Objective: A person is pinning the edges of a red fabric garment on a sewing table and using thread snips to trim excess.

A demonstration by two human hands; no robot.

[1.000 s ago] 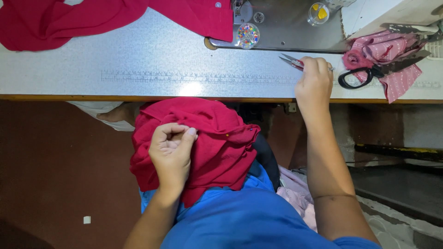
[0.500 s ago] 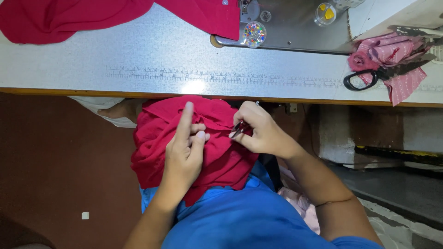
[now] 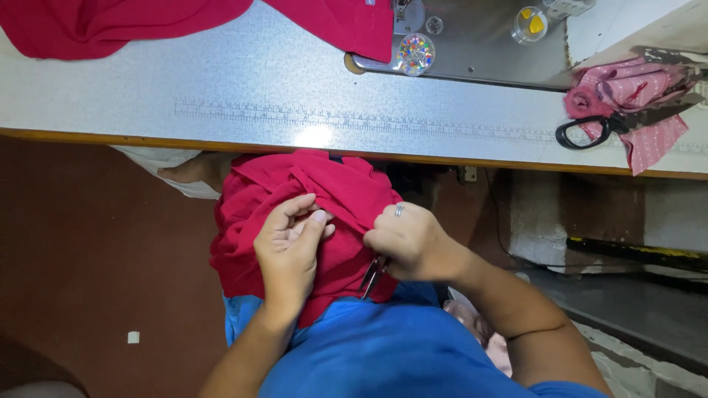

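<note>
A bunched red cloth (image 3: 251, 214) lies on my lap, below the table's front edge. My left hand (image 3: 289, 250) rests on it and pinches a fold between thumb and fingers. My right hand (image 3: 409, 243), a ring on one finger, is closed around small metal thread snips (image 3: 372, 274) whose tips poke down out of the fist. The two hands nearly touch over the fold. More red cloth (image 3: 133, 22) is spread over the far left of the table.
The speckled grey table (image 3: 243, 88) has a ruler strip along its front. A round box of coloured pins (image 3: 416, 53) and a small clear pot (image 3: 530, 23) stand at the back. Black-handled scissors (image 3: 590, 131) lie on pink cloth (image 3: 649, 92) at the right. Brown floor lies left.
My right hand left the table with the snips and came down to the red cloth on my lap, meeting the left hand. The left hand stayed on the fold.
</note>
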